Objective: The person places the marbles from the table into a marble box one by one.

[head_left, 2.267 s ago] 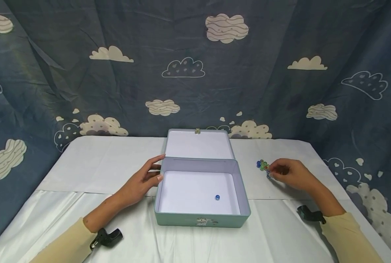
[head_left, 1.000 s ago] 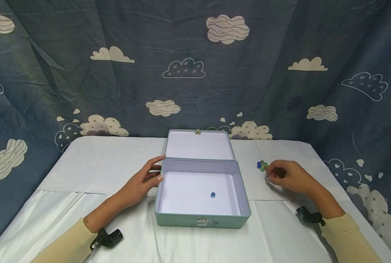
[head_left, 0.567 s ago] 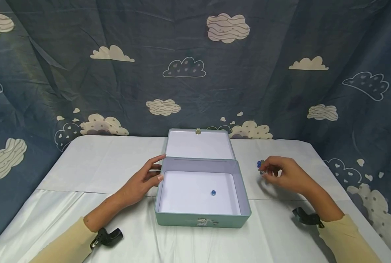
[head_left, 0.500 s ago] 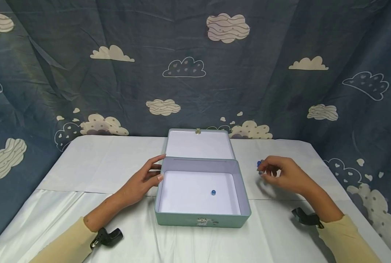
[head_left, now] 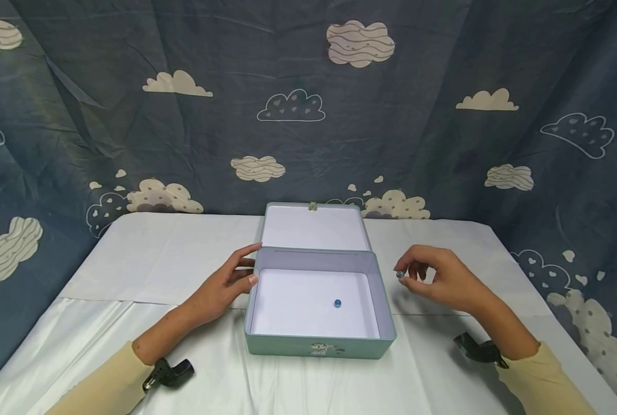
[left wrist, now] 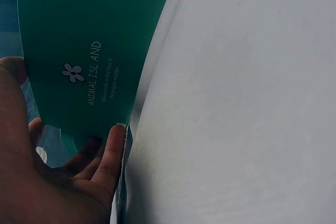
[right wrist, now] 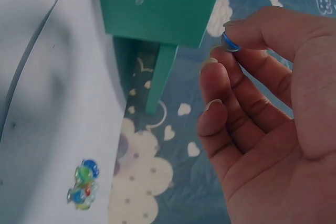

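An open green tin box (head_left: 319, 347) with a pale interior stands mid-table, its lid (head_left: 313, 227) tipped back. Inside it lies one blue marble (head_left: 337, 303). My left hand (head_left: 220, 288) rests its fingertips against the box's left wall; the left wrist view shows the fingers (left wrist: 111, 156) spread along that green side. To the right of the box, above the cloth, my right hand (head_left: 443, 279) pinches a clear-and-blue marble (right wrist: 230, 43) between thumb and index finger. A cluster of several coloured marbles (right wrist: 83, 184) lies on the cloth, hidden behind the right hand in the head view.
White cloth (head_left: 184, 253) covers the table, with a seam running across it. A dark curtain with cloud prints (head_left: 298, 155) hangs behind. Each wrist wears a black camera mount, such as the left one (head_left: 169, 374).
My right hand has picked a marble from the cluster and moved left toward the box with it. The marble in the box has rolled slightly back and left. My left hand has stayed put.
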The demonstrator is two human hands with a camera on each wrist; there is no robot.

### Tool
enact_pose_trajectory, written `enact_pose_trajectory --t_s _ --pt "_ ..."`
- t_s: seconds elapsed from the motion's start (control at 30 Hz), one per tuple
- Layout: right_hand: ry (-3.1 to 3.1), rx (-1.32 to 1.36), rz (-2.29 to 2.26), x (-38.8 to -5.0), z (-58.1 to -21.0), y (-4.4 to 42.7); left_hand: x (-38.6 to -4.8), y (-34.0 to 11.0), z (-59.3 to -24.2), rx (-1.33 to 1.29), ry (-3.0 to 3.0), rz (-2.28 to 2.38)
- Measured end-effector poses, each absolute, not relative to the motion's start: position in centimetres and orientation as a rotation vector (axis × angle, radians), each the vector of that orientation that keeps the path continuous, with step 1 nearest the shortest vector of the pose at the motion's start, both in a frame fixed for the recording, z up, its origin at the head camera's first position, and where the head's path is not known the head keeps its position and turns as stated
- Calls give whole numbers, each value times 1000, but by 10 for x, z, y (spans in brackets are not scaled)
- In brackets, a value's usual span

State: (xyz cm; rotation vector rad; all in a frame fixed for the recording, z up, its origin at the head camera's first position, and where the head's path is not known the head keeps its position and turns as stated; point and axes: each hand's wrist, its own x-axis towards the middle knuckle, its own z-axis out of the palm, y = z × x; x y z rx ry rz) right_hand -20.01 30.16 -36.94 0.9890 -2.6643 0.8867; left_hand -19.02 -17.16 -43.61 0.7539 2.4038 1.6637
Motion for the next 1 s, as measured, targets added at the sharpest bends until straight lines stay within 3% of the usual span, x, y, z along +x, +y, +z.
enact_pose_trajectory --t_s 0.47,1.0 --pt "-2622 1124 919 -184 -360 277 -190 -171 -437 743 2411 1657" --pt "-2529 1019 861 -173 -369 248 -190 -172 -437 735 2411 1664"
